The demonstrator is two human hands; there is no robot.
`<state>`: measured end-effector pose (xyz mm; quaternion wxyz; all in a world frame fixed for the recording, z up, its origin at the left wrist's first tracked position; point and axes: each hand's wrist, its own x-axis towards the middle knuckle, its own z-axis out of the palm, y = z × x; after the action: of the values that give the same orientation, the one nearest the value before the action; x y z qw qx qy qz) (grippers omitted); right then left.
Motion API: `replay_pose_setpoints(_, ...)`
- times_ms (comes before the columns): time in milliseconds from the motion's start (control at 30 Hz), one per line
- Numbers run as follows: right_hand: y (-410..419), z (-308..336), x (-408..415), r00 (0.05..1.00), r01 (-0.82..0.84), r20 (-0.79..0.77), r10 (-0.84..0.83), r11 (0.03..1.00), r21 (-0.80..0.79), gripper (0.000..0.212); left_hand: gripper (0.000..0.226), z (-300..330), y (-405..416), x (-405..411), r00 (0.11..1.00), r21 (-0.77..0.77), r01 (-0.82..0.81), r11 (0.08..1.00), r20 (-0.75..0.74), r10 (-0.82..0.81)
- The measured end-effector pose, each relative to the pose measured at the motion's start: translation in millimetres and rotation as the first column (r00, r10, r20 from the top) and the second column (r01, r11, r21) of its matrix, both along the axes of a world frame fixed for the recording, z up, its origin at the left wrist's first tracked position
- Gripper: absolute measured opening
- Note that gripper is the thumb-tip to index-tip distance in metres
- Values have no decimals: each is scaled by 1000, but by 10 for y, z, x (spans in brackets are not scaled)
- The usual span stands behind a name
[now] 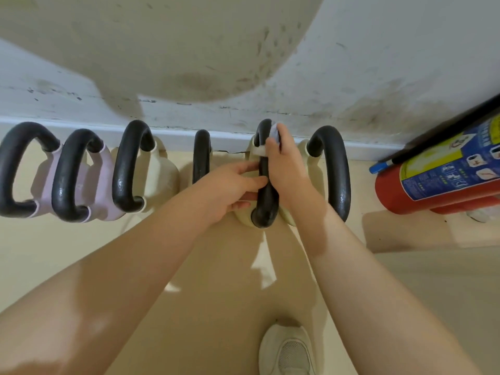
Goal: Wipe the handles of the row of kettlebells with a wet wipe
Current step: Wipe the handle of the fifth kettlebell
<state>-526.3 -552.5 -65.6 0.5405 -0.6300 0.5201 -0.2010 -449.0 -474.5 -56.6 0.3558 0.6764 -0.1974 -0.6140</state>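
While the left hand (232,185) touches the kettlebell handle (266,190) with straight fingers, the right hand (284,163) grips a wet wipe (274,132).

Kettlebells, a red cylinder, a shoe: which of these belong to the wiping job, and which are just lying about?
Part of the job:
- kettlebell handles in the row
- wet wipe, held by the right hand
- left hand, steadying the kettlebell

Just there:
- fire extinguisher
- white shoe
- stained wall

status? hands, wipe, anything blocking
Right hand grips wet wipe on fifth kettlebell's handle. Left hand steadies it, fingers straight. Nothing blocking; fire extinguisher lies apart, right.
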Motion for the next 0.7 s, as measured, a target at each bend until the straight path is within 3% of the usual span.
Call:
replay_pose_setpoints(167, -160, -120, -82, 972, -227, 23, 233, 963, -146, 16, 30, 17, -82, -25, 994, -32, 75, 997, 80, -73)
replay_pose_setpoints(300, -323, -195, -84, 952, -284, 123, 282, 959, 0, 26, 14, 40, -202, -70, 981, -37, 108, 993, 165, -101)
replay_pose_setpoints(400, -374, -174, 30, 978, -152, 176, 114, 963, 222, 28, 13, 40, -182, -9, 972, -28, 151, 988, 188, -143)
replay_pose_setpoints(500, -393, -143, 143, 987, 58, 100, -125, 861, 506, 35, 17, 0, -93, 39, 967, -33, 182, 983, 184, -173)
replay_pose_setpoints(567, -442, -117, 176, 997, 29, 53, -60, 893, 449, 24, 23, -41, -31, 28, 965, -56, 202, 978, 185, -188)
replay_pose_setpoints(633, -466, -100, 178, 994, -60, 109, 27, 948, 312, 19, 25, -67, 4, 13, 973, -82, 179, 980, 159, -164)
replay_pose_setpoints(700, -441, -127, 149, 984, -41, 177, -28, 926, 375, 28, 27, -88, -11, -3, 982, -93, 143, 985, 138, -130)
